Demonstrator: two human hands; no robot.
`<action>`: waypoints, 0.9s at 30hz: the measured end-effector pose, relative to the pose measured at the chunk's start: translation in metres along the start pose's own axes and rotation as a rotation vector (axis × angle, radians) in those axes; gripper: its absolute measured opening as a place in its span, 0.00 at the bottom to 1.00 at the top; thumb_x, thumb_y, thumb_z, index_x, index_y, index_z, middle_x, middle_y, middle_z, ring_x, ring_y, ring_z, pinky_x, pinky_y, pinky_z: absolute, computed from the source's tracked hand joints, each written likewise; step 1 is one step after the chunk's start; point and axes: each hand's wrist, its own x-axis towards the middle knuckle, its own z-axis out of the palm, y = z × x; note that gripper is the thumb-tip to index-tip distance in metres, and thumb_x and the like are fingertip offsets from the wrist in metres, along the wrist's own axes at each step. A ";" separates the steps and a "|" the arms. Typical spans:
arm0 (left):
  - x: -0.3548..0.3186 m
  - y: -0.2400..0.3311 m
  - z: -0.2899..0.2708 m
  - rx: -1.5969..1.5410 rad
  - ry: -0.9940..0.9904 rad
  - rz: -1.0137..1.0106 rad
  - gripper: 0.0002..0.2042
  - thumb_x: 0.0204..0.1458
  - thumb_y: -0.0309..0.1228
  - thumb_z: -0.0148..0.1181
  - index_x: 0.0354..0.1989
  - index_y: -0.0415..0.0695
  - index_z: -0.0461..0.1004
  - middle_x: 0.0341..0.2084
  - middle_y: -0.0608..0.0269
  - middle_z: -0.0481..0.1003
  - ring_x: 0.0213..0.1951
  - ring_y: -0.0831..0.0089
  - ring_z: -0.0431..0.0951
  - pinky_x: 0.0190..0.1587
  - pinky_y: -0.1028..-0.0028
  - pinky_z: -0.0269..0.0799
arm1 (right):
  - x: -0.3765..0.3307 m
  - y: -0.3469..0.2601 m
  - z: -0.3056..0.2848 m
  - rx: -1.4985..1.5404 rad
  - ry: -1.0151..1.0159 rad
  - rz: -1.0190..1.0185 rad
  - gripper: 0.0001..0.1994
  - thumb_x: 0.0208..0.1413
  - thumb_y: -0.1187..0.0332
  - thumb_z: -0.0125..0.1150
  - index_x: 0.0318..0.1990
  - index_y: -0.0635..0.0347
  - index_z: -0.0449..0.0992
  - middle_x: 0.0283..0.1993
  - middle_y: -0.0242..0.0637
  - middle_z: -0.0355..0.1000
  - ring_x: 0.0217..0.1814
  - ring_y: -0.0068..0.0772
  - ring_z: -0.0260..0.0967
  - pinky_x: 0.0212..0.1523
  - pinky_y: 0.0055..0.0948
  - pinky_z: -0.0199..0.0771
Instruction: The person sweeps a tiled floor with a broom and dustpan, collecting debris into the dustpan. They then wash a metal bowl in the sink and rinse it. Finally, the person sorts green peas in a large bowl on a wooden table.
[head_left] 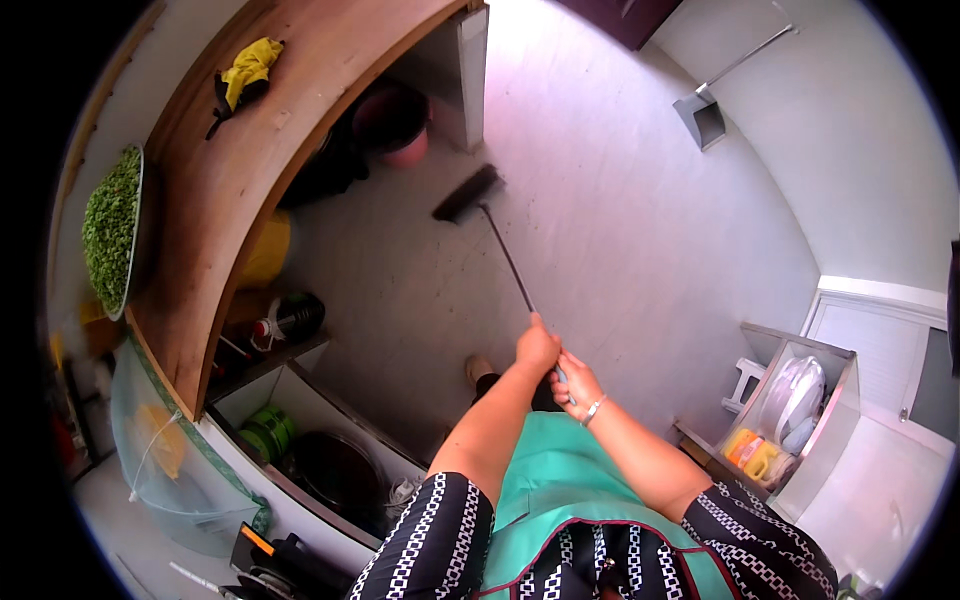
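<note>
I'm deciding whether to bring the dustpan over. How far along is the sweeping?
Nothing looks gathered: no dirt pile shows on the floor. In hand: the left hand and right hand grip the broom, its head out near the wooden counter. Left: the dustpan stands unused against the wall.

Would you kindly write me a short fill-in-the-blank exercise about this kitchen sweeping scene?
1. Both hands, left hand and right hand, grip the handle of a ____.
2. The dustpan leans against the ____.
3. The yellow cloth lies on the wooden ____.
4. The tray at the counter's end holds a heap of small ____ pieces.

Missing words: broom; wall; counter; green
</note>
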 end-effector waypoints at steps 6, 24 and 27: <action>-0.105 0.021 -0.023 -0.182 -0.032 0.036 0.29 0.46 0.35 0.51 0.57 0.37 0.52 0.37 0.39 0.71 0.40 0.49 0.73 0.43 0.61 0.67 | -0.103 0.020 0.016 -0.150 -0.039 -0.094 0.19 0.60 0.63 0.41 0.59 0.45 0.55 0.24 0.30 0.61 0.14 0.17 0.53 0.12 0.17 0.53; -0.077 -0.085 -0.027 -0.141 0.177 -0.373 0.23 0.45 0.35 0.50 0.44 0.29 0.59 0.36 0.34 0.71 0.40 0.46 0.73 0.44 0.61 0.68 | -0.009 0.048 0.028 -0.133 -0.220 0.265 0.23 0.54 0.75 0.46 0.59 0.54 0.56 0.28 0.32 0.61 0.18 0.13 0.52 0.14 0.12 0.52; -0.074 -0.016 0.008 -0.161 0.086 -0.306 0.25 0.44 0.36 0.51 0.47 0.30 0.58 0.36 0.36 0.71 0.41 0.47 0.73 0.45 0.62 0.67 | -0.043 0.008 -0.016 -0.111 -0.130 0.157 0.25 0.55 0.74 0.46 0.61 0.54 0.52 0.28 0.32 0.61 0.18 0.14 0.52 0.14 0.12 0.52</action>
